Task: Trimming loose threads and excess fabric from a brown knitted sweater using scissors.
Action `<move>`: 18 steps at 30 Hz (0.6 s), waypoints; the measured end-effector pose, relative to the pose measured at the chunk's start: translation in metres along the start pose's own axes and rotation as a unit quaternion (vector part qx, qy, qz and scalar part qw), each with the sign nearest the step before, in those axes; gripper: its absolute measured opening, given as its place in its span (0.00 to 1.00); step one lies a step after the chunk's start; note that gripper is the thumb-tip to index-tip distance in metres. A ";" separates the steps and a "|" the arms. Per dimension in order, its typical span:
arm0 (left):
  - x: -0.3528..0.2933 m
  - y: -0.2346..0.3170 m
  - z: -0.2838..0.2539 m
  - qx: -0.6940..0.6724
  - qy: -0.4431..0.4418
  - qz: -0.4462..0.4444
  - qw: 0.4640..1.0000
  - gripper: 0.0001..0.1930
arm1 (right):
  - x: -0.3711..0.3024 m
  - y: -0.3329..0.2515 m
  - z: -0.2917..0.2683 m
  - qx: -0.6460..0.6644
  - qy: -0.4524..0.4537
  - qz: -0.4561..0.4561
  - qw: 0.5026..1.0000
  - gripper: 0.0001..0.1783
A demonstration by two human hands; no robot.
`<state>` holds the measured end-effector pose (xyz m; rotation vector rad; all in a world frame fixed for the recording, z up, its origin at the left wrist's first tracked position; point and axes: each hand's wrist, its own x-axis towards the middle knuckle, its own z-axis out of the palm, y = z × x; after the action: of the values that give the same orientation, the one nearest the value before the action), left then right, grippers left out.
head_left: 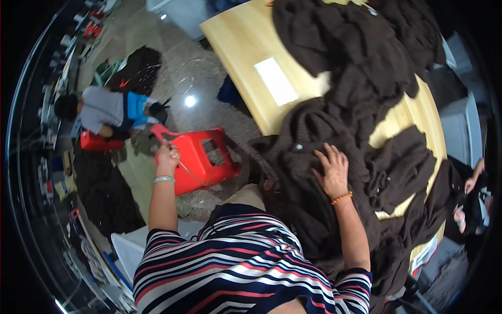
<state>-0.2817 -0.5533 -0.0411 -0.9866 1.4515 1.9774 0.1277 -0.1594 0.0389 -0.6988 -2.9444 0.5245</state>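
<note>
My left hand (pixel 168 155) is closed at the edge of a red plastic stool (pixel 196 157), which lies tipped beside my legs, with a square hole in one face. A thin cord runs across the stool, and a pinkish-red strip (pixel 158 131) sticks out just beyond my fingers. My right hand (pixel 333 170) lies flat, fingers spread, on a dark brown knitted garment (pixel 303 131). That garment hangs over the near edge of a light wooden table (pixel 238 57). Small shiny spots, perhaps buttons, show on the knit.
More brown knitwear (pixel 355 52) is heaped along the table, beside a white paper sheet (pixel 276 80). On the left a person (pixel 102 110) sits low on a red stool, near dark garments on the floor (pixel 107 191). Grey-white bins (pixel 460 128) and another person's hands (pixel 469 184) are at right.
</note>
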 end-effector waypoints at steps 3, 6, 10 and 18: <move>-0.008 -0.012 -0.053 0.067 0.072 -0.045 0.994 0.18 | 0.001 0.000 0.001 -0.028 -0.013 0.001 1.000 0.33; -0.024 -0.023 -0.107 0.125 0.140 -0.069 0.980 0.17 | 0.004 -0.006 0.003 -0.050 -0.019 0.002 0.999 0.34; -0.026 -0.033 -0.166 0.183 0.187 -0.151 0.953 0.17 | 0.007 -0.011 0.009 -0.069 -0.036 0.002 0.997 0.33; 0.002 -0.060 -0.215 0.167 0.174 -0.181 0.953 0.16 | 0.011 -0.017 0.015 -0.120 -0.057 0.031 0.991 0.33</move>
<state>-0.1821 -0.7384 -0.1146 -1.3743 1.5812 1.2912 0.1088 -0.1732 0.0307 -0.8120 -3.1345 0.2218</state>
